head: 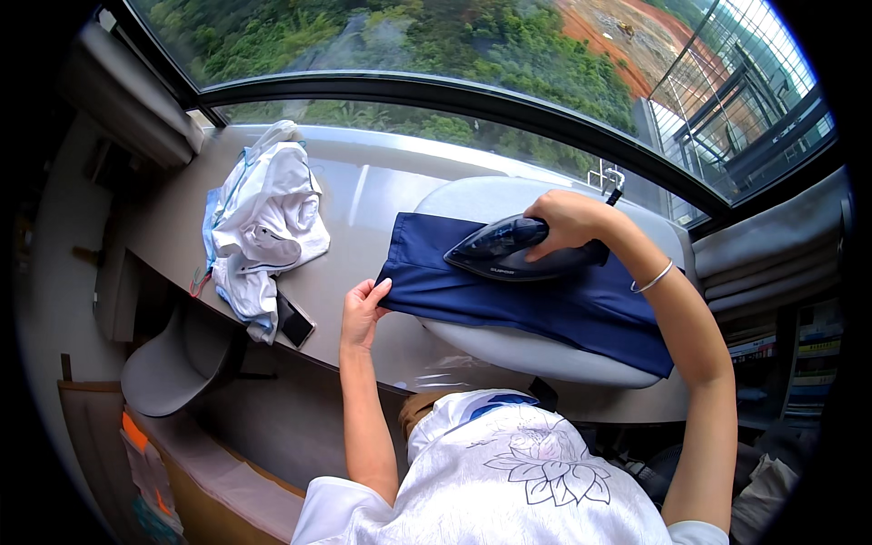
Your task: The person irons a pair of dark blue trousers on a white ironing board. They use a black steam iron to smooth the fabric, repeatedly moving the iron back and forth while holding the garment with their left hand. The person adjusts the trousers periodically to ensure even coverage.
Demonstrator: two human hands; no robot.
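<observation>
A dark navy garment (436, 272), perhaps a trouser leg, lies stretched across a pale padded ironing board (463, 194). My right hand (565, 221) grips the handle of a dark Supor steam iron (501, 259), whose soleplate faces down on the cloth and whose tip points left. At the garment's lower left corner, my left hand (366, 310) pinches the hem between thumb and fingers. The iron's tip is a short way right of that hand. Beneath the iron and my right forearm, part of the garment is hidden.
The board rests on a grey desk (340, 252) by a large window. Crumpled white clothes (266, 204) lie at the left, beside a dark smartphone (295, 320) at the desk's front edge. A grey chair (170, 368) stands below left. The iron's cord (615, 187) rises behind it.
</observation>
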